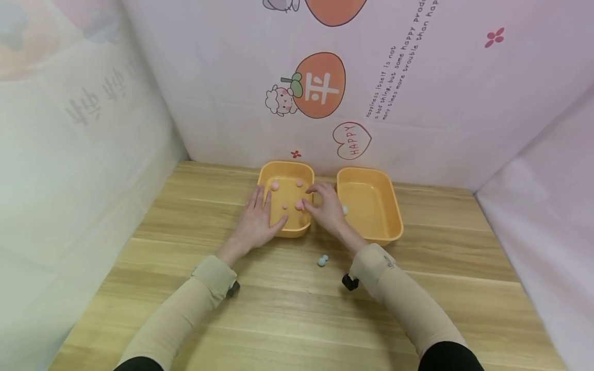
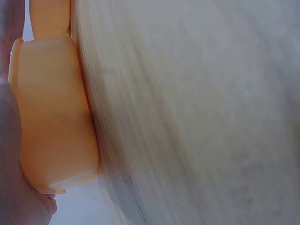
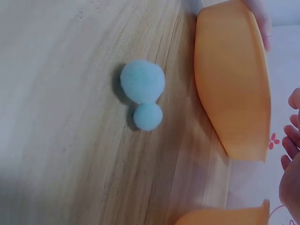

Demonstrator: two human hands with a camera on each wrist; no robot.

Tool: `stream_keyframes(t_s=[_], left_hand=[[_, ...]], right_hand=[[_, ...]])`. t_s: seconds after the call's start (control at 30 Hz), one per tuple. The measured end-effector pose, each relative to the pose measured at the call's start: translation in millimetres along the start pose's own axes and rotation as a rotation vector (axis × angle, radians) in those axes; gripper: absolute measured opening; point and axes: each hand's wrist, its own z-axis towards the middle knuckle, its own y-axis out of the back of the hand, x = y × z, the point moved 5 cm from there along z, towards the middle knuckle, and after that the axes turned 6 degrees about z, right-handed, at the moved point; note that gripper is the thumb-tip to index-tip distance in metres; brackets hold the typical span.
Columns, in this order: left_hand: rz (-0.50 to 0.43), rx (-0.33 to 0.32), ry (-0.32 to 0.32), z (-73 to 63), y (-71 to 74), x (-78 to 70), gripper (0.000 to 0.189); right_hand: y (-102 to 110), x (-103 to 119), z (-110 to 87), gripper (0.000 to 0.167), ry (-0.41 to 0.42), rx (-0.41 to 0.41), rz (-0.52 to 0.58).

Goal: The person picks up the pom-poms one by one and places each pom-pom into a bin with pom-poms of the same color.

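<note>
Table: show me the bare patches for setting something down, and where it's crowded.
Bare: the table between the right bin and right cloth; between the left hand and left cloth; and on the near side of the blue balls, between the sleeves. Crowded: the left bin, with pink balls in it, and the gap between bins, under the right hand.

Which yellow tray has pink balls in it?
The left tray, with the left hand at its edge: pink balls lie inside; none show in the right tray.

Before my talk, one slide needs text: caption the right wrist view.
Large blue ball and small blue ball on a wooden table, near an orange bin.
</note>
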Motion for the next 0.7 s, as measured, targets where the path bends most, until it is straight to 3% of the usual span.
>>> stream_keyframes(t_s=[0.17,0.5,0.7], left_hand=[[0.013,0.007,0.004,-0.6,-0.8,0.4,0.102],[0.014,0.002,0.0,-3.1,0.0,-3.2,0.101],[0.023,0.008,-0.002,-1.9,-1.2,-2.0,0.101]], right_hand=[[20,-2,-14.3,0.03,0.016,-0.06,0.017],[66,-10,-53.2,0.035,0.012,-0.106,0.004],[87,-21,-69.9,0.056,-0.037,-0.029,-0.056]])
